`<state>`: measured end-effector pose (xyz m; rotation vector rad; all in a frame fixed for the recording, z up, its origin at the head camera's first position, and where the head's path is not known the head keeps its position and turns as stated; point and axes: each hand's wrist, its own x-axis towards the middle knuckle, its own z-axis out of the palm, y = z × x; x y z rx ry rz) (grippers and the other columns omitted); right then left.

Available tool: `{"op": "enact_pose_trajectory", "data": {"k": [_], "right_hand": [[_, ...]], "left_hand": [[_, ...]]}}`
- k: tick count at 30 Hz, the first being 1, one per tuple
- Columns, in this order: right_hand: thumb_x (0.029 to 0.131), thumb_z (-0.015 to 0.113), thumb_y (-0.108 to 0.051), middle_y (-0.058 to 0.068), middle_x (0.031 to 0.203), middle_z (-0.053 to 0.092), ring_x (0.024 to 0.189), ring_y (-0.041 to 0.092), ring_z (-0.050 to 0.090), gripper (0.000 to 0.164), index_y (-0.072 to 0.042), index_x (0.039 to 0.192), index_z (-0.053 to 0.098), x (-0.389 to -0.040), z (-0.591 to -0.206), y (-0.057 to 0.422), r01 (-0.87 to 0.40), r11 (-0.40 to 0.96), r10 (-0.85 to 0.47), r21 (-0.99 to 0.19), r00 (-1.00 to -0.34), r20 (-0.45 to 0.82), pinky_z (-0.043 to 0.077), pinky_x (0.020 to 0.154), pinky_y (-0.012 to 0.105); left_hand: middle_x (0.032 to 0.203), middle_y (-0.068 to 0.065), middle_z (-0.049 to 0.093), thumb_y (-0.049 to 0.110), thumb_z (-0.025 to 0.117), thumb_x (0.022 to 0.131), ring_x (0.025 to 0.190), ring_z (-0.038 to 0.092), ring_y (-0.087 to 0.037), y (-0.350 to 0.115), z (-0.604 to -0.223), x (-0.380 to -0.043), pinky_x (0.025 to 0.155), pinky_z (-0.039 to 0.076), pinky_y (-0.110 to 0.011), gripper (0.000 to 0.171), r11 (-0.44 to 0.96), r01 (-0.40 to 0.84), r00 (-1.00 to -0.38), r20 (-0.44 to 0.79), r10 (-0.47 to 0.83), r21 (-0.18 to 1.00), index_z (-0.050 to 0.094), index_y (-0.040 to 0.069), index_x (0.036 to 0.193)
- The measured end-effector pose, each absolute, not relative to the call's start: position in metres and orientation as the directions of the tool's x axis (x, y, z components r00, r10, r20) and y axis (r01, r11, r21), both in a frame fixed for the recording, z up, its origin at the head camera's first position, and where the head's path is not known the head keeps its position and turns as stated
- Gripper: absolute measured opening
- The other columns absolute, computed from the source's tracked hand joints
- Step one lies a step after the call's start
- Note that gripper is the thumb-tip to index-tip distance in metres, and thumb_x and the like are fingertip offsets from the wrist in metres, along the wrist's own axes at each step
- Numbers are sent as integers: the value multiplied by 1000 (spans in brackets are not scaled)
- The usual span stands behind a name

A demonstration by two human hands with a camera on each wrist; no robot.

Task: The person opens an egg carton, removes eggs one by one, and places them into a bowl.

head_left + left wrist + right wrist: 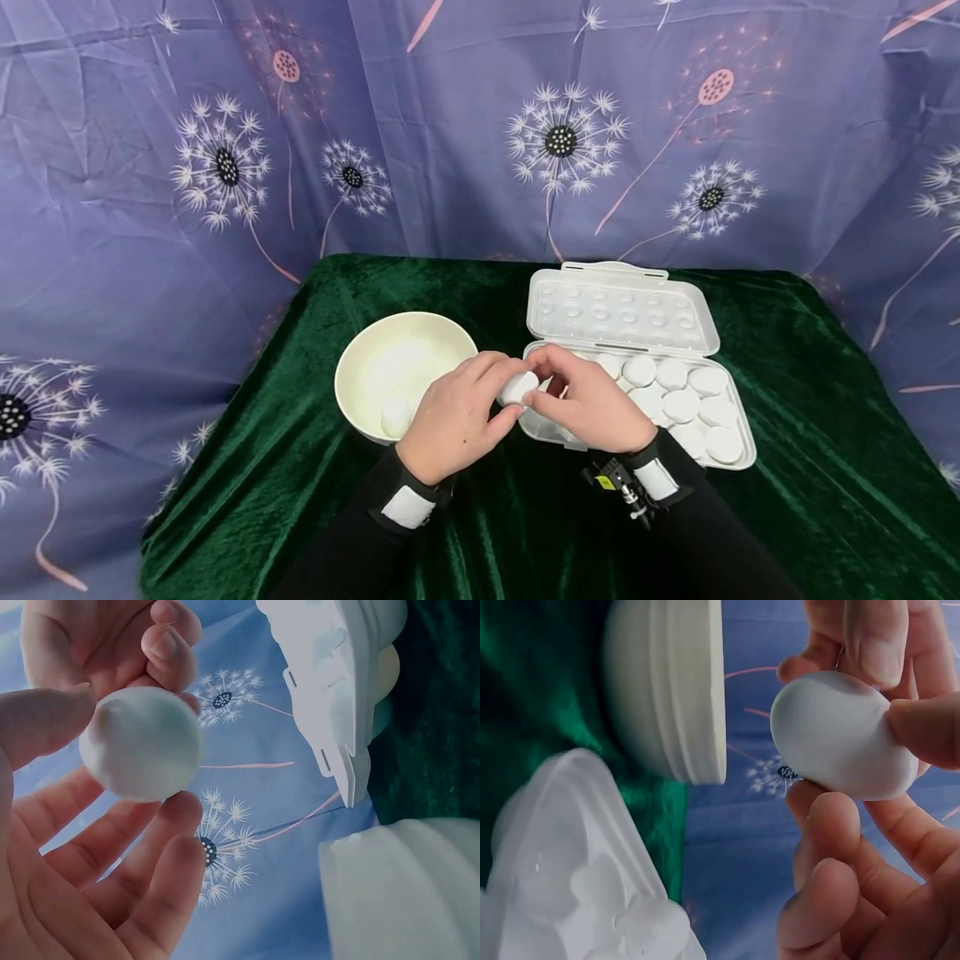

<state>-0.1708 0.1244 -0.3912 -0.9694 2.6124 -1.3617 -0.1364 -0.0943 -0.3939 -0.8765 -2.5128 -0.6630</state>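
Observation:
A white egg (518, 388) is held up between both hands, above the gap between the bowl and the egg box. My left hand (461, 417) grips it from the left with thumb and fingers. From the other side my right hand (600, 408) pinches it, its thumb on the shell. In the right wrist view the egg (844, 735) lies lengthwise between the fingertips; the left wrist view shows its rounded end. The clear plastic egg box (622, 321) has its lid folded back, and several white eggs (680, 406) sit in its base, partly hidden by my right hand.
To the left stands a cream bowl (367, 367) with a white egg (396, 417) inside near its front wall. Dark green velvet cloth (285, 483) covers the table. A purple curtain with dandelion prints (450, 150) hangs behind it.

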Motion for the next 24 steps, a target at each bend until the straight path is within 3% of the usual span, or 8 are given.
{"op": "enact_pose_trajectory", "data": {"k": [7,18,24], "right_hand": [[97,69,-21,-9,97,65,79,12,62,20,-23,114,61,-168,-389,120,-498,363,-528,-787,-806,267,51,68,30],[99,68,-28,-8,95,66,74,13,63,20,-26,118,61,-166,-388,113,-463,300,-502,-834,-820,275,50,64,31],[101,64,-26,-7,98,67,74,13,62,19,-24,120,62,-167,-388,113,-493,317,-495,-810,-815,302,49,63,30]], "left_hand": [[124,3,60,25,74,93,107,61,-10,-97,-388,-137,81,54,-29,45,679,670,-716,503,483,301,61,18,135],[117,2,63,22,76,91,88,62,-10,-105,-368,-142,70,53,-29,41,677,698,-689,480,544,235,64,15,129],[116,4,63,22,79,88,85,62,-11,-115,-361,-150,68,52,-31,40,696,690,-694,452,560,197,64,18,125]]}}
